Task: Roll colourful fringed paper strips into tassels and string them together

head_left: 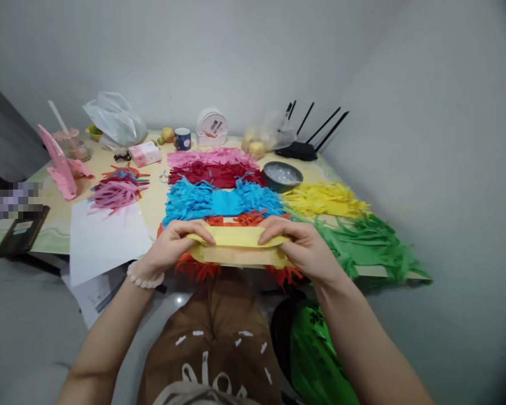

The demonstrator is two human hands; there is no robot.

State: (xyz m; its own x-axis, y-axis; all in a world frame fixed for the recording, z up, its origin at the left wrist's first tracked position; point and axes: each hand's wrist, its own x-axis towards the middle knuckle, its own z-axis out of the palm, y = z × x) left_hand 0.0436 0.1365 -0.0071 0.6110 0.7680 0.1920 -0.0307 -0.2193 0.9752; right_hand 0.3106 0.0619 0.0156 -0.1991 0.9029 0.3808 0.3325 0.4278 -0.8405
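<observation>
A folded strip of yellow crepe paper [236, 237] stretches between my two hands at the table's front edge. My left hand [184, 236] pinches its left end, thumb on the near side. At the other end my right hand [293, 241] grips it in the same way. Orange-red fringed paper [198, 269] shows behind and below the strip, partly covered by it. Just beyond lies blue fringed paper [225, 201] with an uncut middle. Dark red fringed paper [219, 175] and pink fringed paper [213, 157] lie farther back.
Yellow fringe [326, 198] and green fringe [369, 247] lie on the right, near a dark bowl [282, 175]. A router [297, 151], mug [183, 139] and plastic bag [118, 121] stand at the back. White paper [109, 242] overhangs the left front edge.
</observation>
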